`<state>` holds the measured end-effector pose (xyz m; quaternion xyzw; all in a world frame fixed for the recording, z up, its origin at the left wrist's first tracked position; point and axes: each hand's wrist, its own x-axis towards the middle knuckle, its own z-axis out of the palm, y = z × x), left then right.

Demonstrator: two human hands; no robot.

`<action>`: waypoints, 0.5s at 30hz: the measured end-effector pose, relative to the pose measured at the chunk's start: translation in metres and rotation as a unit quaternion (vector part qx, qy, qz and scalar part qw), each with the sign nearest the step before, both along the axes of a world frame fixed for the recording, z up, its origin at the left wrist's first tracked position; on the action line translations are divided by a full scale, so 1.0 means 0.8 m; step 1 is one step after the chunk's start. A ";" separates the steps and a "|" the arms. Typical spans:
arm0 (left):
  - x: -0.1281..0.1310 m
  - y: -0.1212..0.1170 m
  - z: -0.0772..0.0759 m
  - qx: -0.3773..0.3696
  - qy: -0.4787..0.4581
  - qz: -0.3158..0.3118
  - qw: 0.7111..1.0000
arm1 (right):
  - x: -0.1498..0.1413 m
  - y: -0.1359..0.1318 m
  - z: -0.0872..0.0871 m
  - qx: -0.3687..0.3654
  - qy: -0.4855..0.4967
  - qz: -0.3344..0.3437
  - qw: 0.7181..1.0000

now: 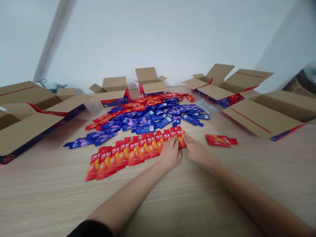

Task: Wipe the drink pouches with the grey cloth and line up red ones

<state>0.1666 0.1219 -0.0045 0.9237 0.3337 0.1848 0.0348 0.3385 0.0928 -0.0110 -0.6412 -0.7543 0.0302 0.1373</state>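
Several red packets [133, 153] with orange fruit prints lie overlapped in a slanting row on the table. My left hand [170, 152] rests on the row's right part, its fingers stretched over the packets. At the right end, my right hand [196, 149] has its fingertips closed at the edge of the last red packet [180, 137]; its thumb is hidden. Apart from the row, to the right of my right hand, lie a few loose red packets [218, 140]. Behind the row spreads a heap of blue packets [130, 122], with more red packets [138, 104] among and behind them.
Open cardboard boxes stand round the heap: a left box [49, 121], two back boxes [112, 93] [150, 86], and right boxes [217, 90] [269, 115]. A clear plastic bag [206, 106] lies by the heap. A white wall [172, 36] rises behind the wooden table [158, 204].
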 end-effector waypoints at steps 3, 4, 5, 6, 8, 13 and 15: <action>0.005 0.001 0.016 0.019 -0.016 0.022 0.999 | 0.029 -0.009 0.015 0.094 0.031 -0.008 0.995; 0.009 0.001 0.021 0.029 -0.019 0.021 0.999 | 0.046 -0.015 0.021 0.127 0.030 -0.031 0.991; 0.013 0.002 0.024 0.040 -0.018 0.015 0.999 | 0.064 -0.022 0.025 0.147 0.020 -0.064 0.987; 0.018 0.003 0.025 0.051 -0.013 0.002 0.999 | 0.084 -0.029 0.027 0.146 0.000 -0.104 0.984; 0.028 0.005 0.021 0.064 0.015 -0.038 0.997 | 0.121 -0.043 0.021 0.107 -0.059 -0.188 0.975; 0.036 0.010 -0.007 0.045 0.083 -0.086 0.992 | 0.180 -0.063 -0.020 0.003 -0.097 -0.199 0.975; 0.035 0.010 -0.014 0.040 0.085 -0.084 0.992 | 0.197 -0.064 -0.025 -0.028 -0.056 -0.144 0.988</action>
